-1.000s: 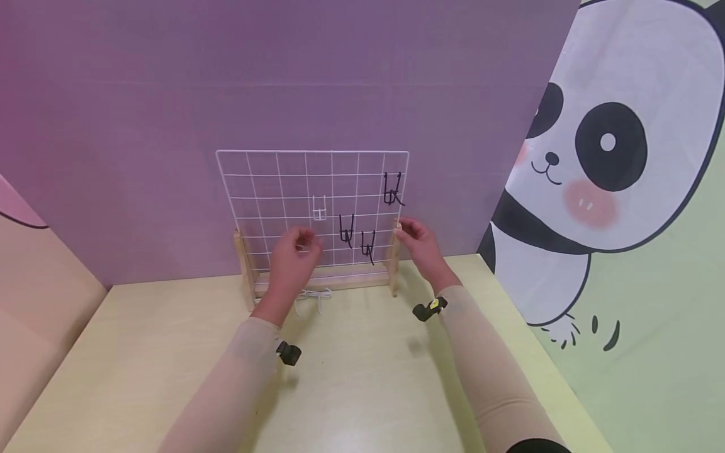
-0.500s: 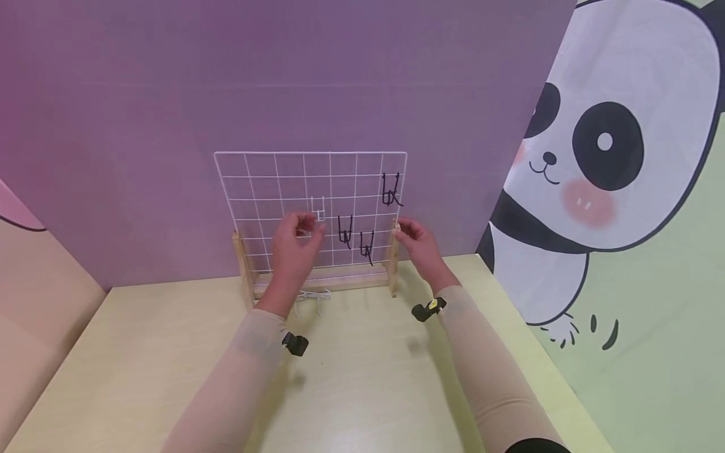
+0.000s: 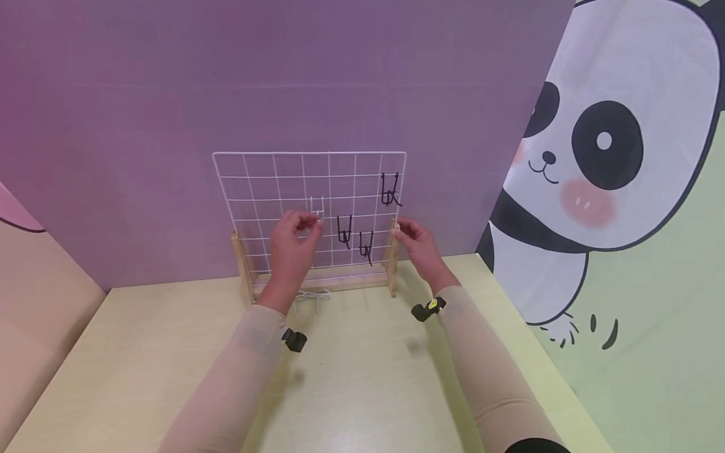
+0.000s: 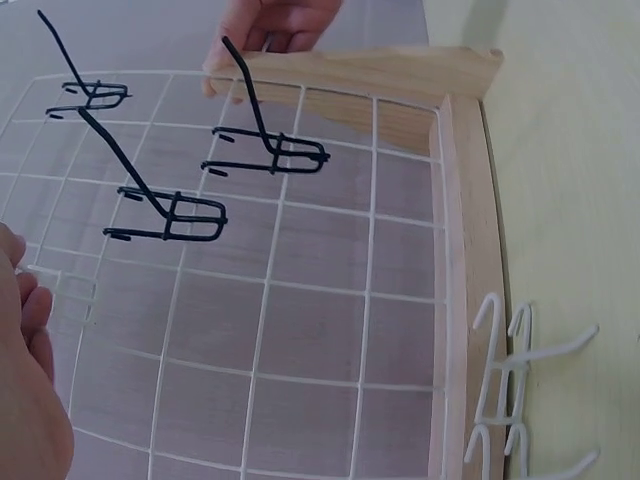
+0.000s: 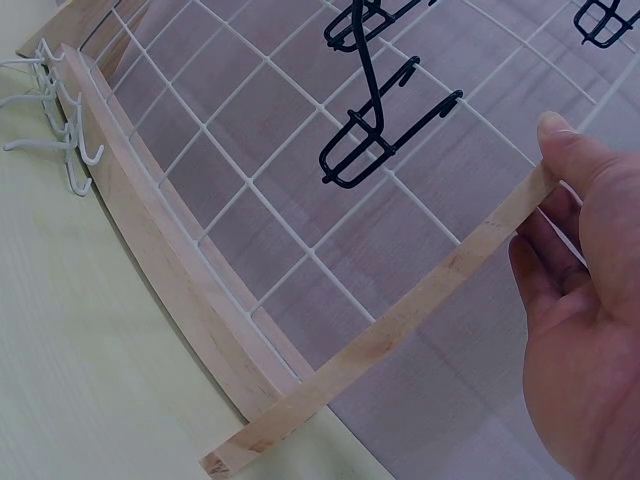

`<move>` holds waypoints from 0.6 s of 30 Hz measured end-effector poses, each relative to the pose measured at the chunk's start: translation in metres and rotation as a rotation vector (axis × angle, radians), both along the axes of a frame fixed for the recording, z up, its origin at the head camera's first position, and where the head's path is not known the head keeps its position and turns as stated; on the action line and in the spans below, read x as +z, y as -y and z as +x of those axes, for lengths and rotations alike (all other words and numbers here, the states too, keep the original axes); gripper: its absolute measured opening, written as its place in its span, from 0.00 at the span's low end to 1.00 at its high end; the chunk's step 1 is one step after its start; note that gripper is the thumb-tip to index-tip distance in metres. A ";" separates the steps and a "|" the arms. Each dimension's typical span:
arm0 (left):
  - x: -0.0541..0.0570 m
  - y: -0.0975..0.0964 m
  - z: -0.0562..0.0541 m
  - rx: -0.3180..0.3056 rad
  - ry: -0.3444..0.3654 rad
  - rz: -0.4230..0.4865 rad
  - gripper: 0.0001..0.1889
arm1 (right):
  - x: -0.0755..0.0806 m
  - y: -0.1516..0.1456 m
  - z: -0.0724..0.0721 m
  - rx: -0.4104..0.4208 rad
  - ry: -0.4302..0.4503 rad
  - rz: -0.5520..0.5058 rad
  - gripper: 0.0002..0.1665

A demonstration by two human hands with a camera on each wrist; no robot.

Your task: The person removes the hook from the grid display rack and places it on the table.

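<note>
- The left hand [image 3: 293, 248] is at the front of a white wire grid panel [image 3: 308, 152], its thumb and index fingertips drawn close together, with only a narrow gap between them.
- Those fingertips are at the lower end of a white double-wire hook [image 3: 317, 211], which hangs near the middle of the grid. They partly cover it, so I cannot tell whether they pinch it or only lie against it.
- The right hand [image 5: 590, 240] pinches the top end of the stand's right wooden upright [image 5: 400, 320], thumb on the near side and fingers curled round behind.
- That upright and the left wooden upright [image 3: 241, 264] bracket the grid at its two sides; a wooden crossbar [image 3: 340, 284] joins them along the bottom.
- Three black hooks hang on the grid to the right of the white one: an upper black hook [image 3: 389, 194] near the right edge, a middle black hook [image 3: 344, 236] just beside the left fingertips, and a lower black hook [image 3: 366, 251] between that one and the right upright.
- Loose white hooks [image 4: 540, 354] lie on the pale tabletop [image 3: 351, 377], just in front of the crossbar and below the left hand.
</note>
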State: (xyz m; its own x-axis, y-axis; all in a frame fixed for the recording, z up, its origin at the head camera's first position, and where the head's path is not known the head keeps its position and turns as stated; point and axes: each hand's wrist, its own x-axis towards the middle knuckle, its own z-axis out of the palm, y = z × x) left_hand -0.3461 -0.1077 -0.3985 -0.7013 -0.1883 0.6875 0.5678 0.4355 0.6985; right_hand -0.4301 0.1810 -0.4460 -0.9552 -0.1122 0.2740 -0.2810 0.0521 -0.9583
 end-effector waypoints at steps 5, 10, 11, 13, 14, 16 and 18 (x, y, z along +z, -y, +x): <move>0.000 0.002 -0.002 0.041 -0.081 -0.085 0.06 | 0.001 0.000 0.000 0.001 -0.004 0.002 0.22; -0.002 0.004 -0.006 0.074 -0.174 -0.154 0.06 | 0.000 0.000 0.001 0.002 -0.003 0.002 0.22; -0.003 0.005 -0.008 0.080 -0.188 -0.163 0.06 | 0.000 0.000 0.001 0.002 -0.004 0.001 0.21; -0.004 0.006 -0.010 0.092 -0.214 -0.176 0.05 | 0.000 0.000 0.001 0.002 -0.006 0.002 0.21; -0.004 0.006 -0.010 0.097 -0.222 -0.181 0.05 | 0.000 0.000 0.001 0.001 -0.007 0.002 0.21; -0.002 0.007 -0.011 0.109 -0.236 -0.198 0.05 | 0.000 0.000 0.001 0.000 -0.012 0.003 0.21; 0.000 0.007 -0.010 0.121 -0.237 -0.212 0.06 | 0.000 0.000 0.001 -0.002 -0.015 0.000 0.21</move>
State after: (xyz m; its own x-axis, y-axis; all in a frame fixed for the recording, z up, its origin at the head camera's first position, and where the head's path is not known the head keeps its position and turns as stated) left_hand -0.3564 -0.1145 -0.3981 -0.4985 -0.0958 0.8616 0.6387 0.6315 0.4397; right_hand -0.4292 0.1810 -0.4459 -0.9511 -0.1105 0.2884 -0.2954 0.0529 -0.9539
